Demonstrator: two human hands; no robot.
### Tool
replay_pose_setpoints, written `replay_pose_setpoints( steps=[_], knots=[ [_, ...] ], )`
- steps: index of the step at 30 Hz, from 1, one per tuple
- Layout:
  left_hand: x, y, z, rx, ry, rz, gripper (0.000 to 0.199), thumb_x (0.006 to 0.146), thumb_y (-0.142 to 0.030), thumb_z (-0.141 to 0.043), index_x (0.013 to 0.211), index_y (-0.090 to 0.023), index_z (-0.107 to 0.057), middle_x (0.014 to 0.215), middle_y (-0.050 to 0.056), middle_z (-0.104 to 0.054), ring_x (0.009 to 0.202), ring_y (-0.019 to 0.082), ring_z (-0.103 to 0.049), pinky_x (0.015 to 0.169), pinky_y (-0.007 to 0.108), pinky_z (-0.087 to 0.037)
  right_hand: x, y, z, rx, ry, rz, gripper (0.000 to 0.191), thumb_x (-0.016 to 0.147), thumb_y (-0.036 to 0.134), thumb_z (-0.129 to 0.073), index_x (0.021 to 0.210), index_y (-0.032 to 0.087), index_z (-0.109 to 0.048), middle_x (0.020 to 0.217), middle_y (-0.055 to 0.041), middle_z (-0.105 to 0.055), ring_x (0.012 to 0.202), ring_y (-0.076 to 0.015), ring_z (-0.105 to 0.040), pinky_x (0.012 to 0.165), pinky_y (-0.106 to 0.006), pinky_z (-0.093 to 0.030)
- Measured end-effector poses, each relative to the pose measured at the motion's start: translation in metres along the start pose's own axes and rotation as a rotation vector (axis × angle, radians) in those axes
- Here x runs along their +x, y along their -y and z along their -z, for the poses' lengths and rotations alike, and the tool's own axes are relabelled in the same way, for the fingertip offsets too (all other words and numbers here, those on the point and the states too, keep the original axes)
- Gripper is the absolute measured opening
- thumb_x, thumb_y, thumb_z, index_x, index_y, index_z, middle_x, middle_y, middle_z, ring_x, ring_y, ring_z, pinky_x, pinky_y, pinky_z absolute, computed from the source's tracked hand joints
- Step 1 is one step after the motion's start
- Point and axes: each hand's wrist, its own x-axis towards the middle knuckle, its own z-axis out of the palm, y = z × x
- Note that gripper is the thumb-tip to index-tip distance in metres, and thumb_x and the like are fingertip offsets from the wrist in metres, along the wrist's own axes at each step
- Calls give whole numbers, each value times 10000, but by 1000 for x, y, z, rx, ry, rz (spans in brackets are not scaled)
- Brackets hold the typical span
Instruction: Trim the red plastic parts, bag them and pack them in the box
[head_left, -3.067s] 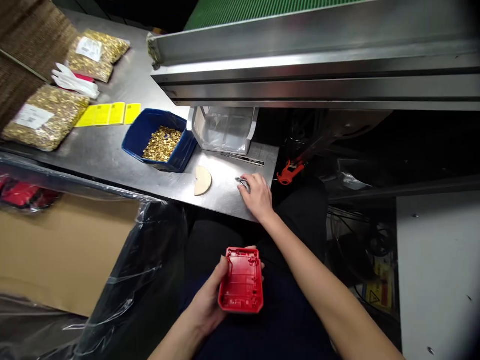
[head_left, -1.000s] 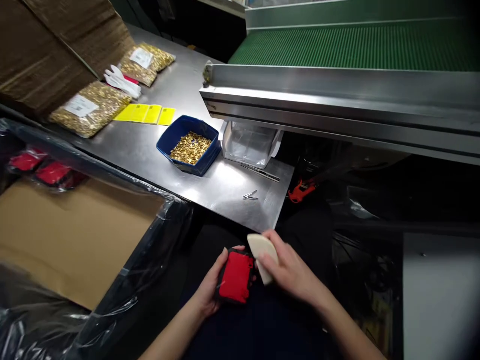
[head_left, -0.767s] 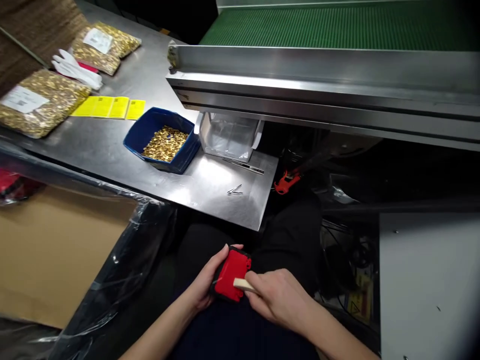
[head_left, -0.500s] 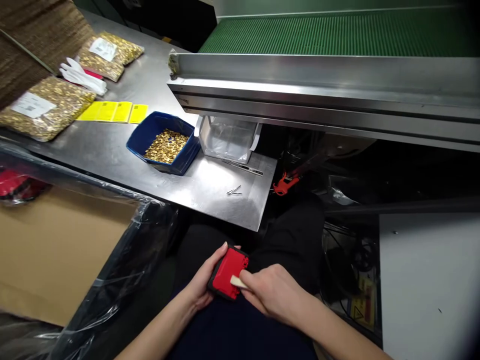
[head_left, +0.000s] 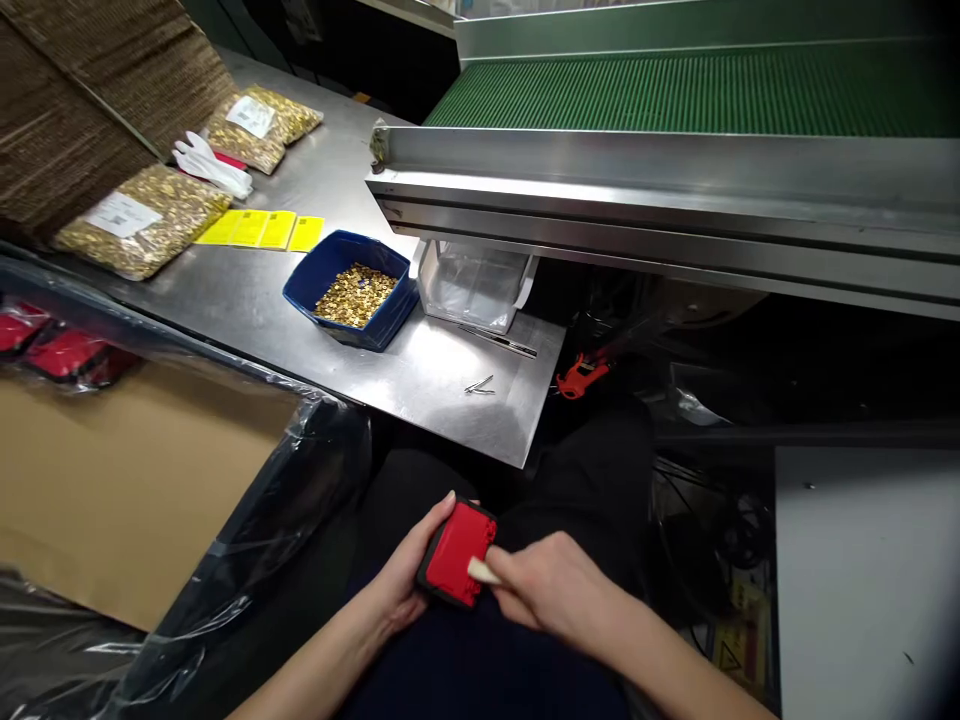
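Above my lap, my left hand [head_left: 405, 578] is closed around the edge of a small red and black case [head_left: 459, 548], its thumb along the upper left side. My right hand [head_left: 559, 582] grips a cream-coloured flat-tipped tool [head_left: 484, 571]. The tip of that tool lies over the right side of the red face, by the knobbly edge; I cannot tell how hard it presses. Most of the tool is hidden inside my right fingers. Nearest on the metal table [head_left: 420, 395] are a small metal V-shaped piece [head_left: 480, 386] and a thin dark rod [head_left: 510, 344].
A blue bin [head_left: 296, 290] holds small gold pieces [head_left: 356, 295]; beside it is a clear-lined white bin [head_left: 427, 280]. Farther left lie yellow cards [head_left: 277, 230], white gloves [head_left: 210, 165] and filled bags [head_left: 150, 225]. A conveyor frame [head_left: 637, 210] crosses above. An orange tool [head_left: 582, 377] hangs by the table corner.
The view has shifted, so the table and bins sit farther right. Both hands keep their holds; the cream tool's tip has moved slightly toward the case's right edge.
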Motion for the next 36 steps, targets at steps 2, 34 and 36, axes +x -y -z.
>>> replay_pose_setpoints(
  steps=[2,34,36],
  knots=[
    [0,-1,-1,15,-11,-4,478,937,-510,-672,1182,-102,-715,974,131,-801,777,208,-742,703,274,-604,-1,0,0,18,4,-1,76,1004,301,-528,983,238,-564,725,27,-737,558,-144,-662,518,-317,-177],
    [4,3,3,133,-19,23,549,879,-632,-689,1052,-114,-741,956,123,-782,807,206,-715,703,270,-581,1,6,9,80,89,-141,61,1021,313,-509,1032,261,-539,762,33,-743,631,-184,-709,544,-305,-191],
    [3,3,3,140,-30,18,547,879,-635,-685,1041,-115,-738,935,117,-778,795,201,-709,701,267,-575,0,8,9,80,89,-171,87,1033,330,-494,1040,256,-539,770,24,-746,643,-189,-712,549,-302,-197]
  ],
)
